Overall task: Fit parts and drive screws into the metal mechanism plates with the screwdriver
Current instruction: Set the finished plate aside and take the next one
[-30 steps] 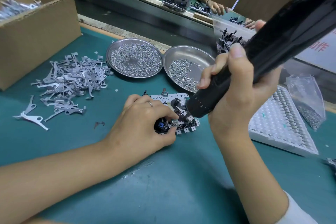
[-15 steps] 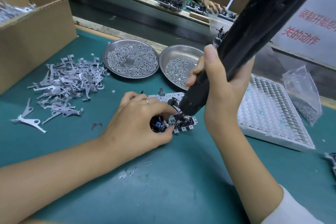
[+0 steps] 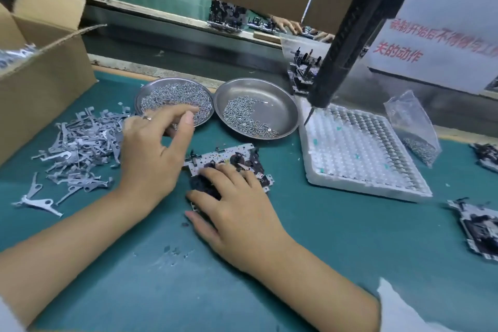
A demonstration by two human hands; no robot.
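The metal mechanism plate (image 3: 215,155) with black parts lies on the green mat at the centre. My right hand (image 3: 237,205) rests on its near half with fingers laid flat over the black parts. My left hand (image 3: 153,148) hovers at the near edge of the left screw dish (image 3: 172,81), its fingers reaching onto the screws and its thumb apart from them. The black electric screwdriver (image 3: 347,35) hangs free at the upper right, with its tip over the white tray (image 3: 358,148); neither hand touches it.
A second steel dish (image 3: 280,105) holds fewer screws. Grey metal levers (image 3: 78,143) lie piled at the left beside a cardboard box (image 3: 45,83). A plastic bag (image 3: 415,124) and more mechanisms (image 3: 479,226) sit at the right. Another person's hands work beyond the conveyor.
My right hand let go of the screwdriver, which swung up and right, and came down onto the plate. My left hand left the plate and moved to the left screw dish.
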